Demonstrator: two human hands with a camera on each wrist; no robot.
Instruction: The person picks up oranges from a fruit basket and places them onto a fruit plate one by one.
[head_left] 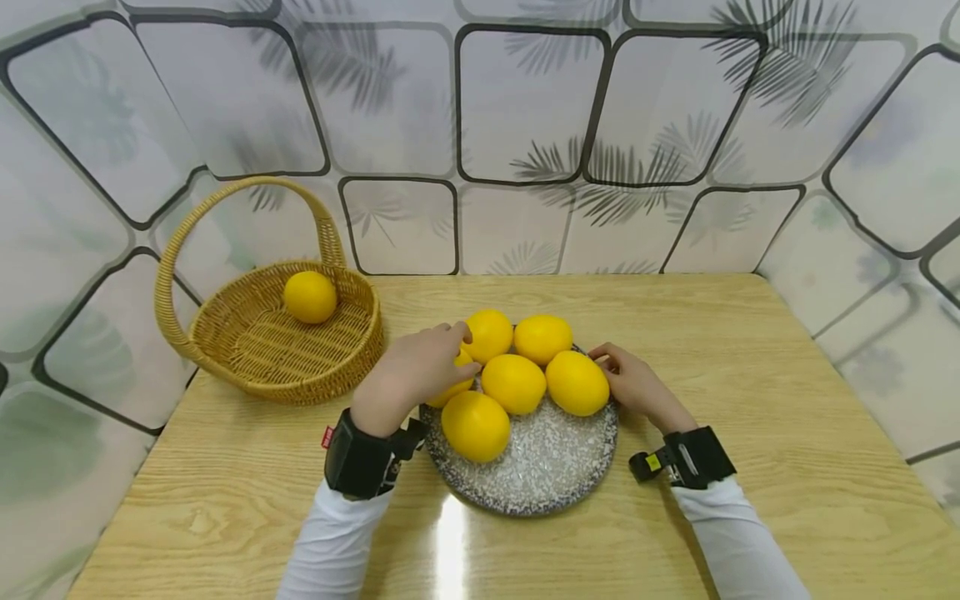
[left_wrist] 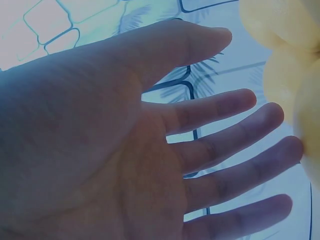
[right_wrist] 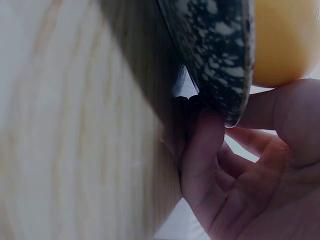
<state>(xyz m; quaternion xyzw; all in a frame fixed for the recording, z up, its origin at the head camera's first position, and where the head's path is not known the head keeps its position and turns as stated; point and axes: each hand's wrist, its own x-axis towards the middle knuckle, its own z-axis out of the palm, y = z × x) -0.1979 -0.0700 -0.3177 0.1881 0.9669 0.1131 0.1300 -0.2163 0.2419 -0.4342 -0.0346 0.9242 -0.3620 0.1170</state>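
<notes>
At centre frame, the left hand spreads open-fingered over a lemon not yet gripped, while the right hand curls its fingers under the speckled plate rim; closing on that lemon looks like the next move.

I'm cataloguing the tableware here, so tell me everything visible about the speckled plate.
The round dark plate with white speckles looks like glazed ceramic and lies flat on the light wooden table. It bears six yellow lemons, bunched on its far half. The right hand holds its right rim, fingers tucked beneath; the left hand reaches over its left edge onto a lemon.
</notes>
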